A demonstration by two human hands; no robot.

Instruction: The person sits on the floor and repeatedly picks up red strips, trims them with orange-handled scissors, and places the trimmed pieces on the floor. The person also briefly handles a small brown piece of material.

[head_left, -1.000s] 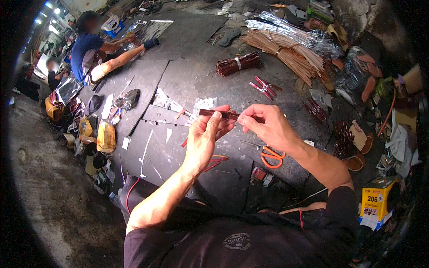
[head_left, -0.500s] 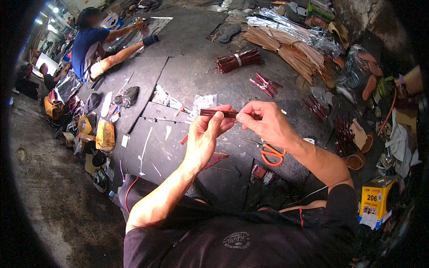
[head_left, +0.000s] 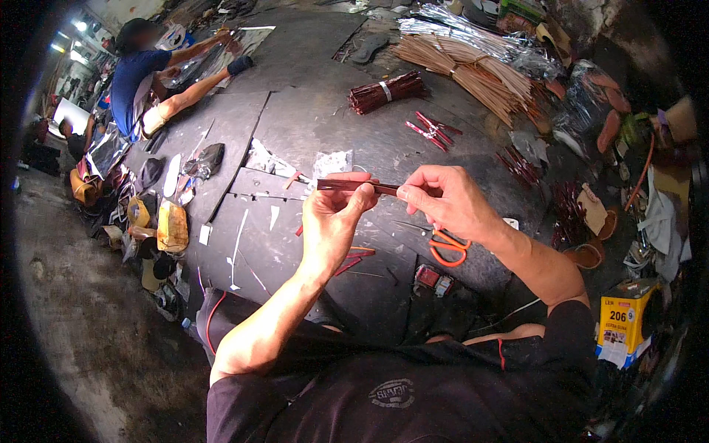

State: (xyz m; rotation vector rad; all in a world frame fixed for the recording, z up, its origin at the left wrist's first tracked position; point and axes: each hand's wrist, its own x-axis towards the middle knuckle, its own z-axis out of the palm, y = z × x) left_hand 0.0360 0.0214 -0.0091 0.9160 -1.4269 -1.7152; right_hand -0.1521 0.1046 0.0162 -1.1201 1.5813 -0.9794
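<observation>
A thin bundle of dark red, glossy strips point(head_left: 341, 184) is held level over the black work surface. My left hand point(head_left: 331, 225) is closed around it, with the thumb pressing on top. At the bundle's right end, my right hand point(head_left: 450, 201) pinches the strips between thumb and fingertips. How many strips each hand grips cannot be made out. Below my right hand lie scissors with orange handles point(head_left: 449, 248). A few loose red strips point(head_left: 354, 260) rest under my left wrist.
Beyond my hands lie a tied dark red bundle point(head_left: 369, 97), small red strip bunches point(head_left: 434, 131) and long tan strips point(head_left: 473, 74). A yellow can point(head_left: 620, 325) stands at right. Another person point(head_left: 136, 81) sits far left. A yellowish block point(head_left: 172, 225) lies at left.
My right hand has moved slightly away from my left, and more of the strips shows between them. The whole view has shifted a little.
</observation>
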